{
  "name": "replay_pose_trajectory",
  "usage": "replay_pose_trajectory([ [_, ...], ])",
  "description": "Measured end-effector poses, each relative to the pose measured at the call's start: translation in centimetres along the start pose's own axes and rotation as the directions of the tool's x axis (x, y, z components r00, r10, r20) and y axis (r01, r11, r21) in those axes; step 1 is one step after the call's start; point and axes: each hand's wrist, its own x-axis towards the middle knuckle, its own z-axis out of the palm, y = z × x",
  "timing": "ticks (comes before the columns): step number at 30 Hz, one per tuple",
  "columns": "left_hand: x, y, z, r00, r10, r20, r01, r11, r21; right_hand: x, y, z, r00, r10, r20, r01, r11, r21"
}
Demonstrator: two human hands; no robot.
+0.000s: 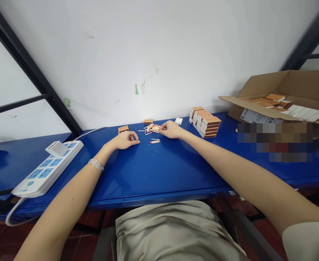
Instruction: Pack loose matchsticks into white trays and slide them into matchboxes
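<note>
A small heap of loose matches (pixel 152 128) lies on the blue table (pixel 162 170), with a few more matches (pixel 155 141) a little nearer me. My right hand (pixel 170 129) rests at the heap's right edge, fingers curled and pinching at the matches. My left hand (pixel 126 139) lies on the table left of the heap, its fingers curled under; what they hold, if anything, is hidden. An orange matchbox (pixel 123 129) sits just behind my left hand, and another orange matchbox (pixel 148 121) lies behind the heap. A silver bracelet (pixel 96 164) is on my left wrist.
Stacks of orange matchboxes (pixel 205 125) stand right of my right hand, a small white box (pixel 178 120) beside them. An open cardboard carton (pixel 281 98) with more boxes fills the far right. A white power strip (pixel 48 168) lies at the left. A white wall backs the table.
</note>
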Motion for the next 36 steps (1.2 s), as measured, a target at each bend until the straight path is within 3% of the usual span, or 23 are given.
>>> replay_pose_trajectory([
  [5,0.0,-0.1,0.0,1.000,0.002,0.001,-0.002,1.000,0.003,-0.5,0.0,-0.7,0.981,-0.106,0.163,0.087,0.989,0.121],
  [12,0.1,-0.1,0.0,1.000,0.003,-0.008,-0.003,1.000,0.004,-0.9,-0.3,-0.9,0.949,-0.199,0.244,0.159,0.972,0.175],
  [19,0.0,0.0,0.0,1.000,-0.003,-0.005,0.003,1.000,0.001,-0.7,-0.3,0.4,0.979,-0.171,0.111,0.162,0.984,0.079],
  [26,-0.1,0.1,0.0,1.000,-0.004,-0.002,0.004,1.000,0.001,-0.9,-1.1,1.5,0.952,-0.285,0.112,0.280,0.958,0.062],
  [31,0.0,-0.1,0.0,1.000,0.005,-0.005,-0.005,1.000,0.002,0.0,-0.6,2.2,0.957,-0.276,-0.086,0.273,0.961,-0.046],
  [34,0.0,-0.2,0.0,1.000,0.007,-0.007,-0.007,1.000,0.001,0.6,-0.4,2.6,0.939,-0.328,-0.100,0.314,0.939,-0.139],
  [36,0.0,-0.2,0.1,1.000,0.006,-0.007,-0.006,1.000,0.000,0.8,-0.4,2.7,0.950,-0.299,-0.092,0.281,0.944,-0.175],
])
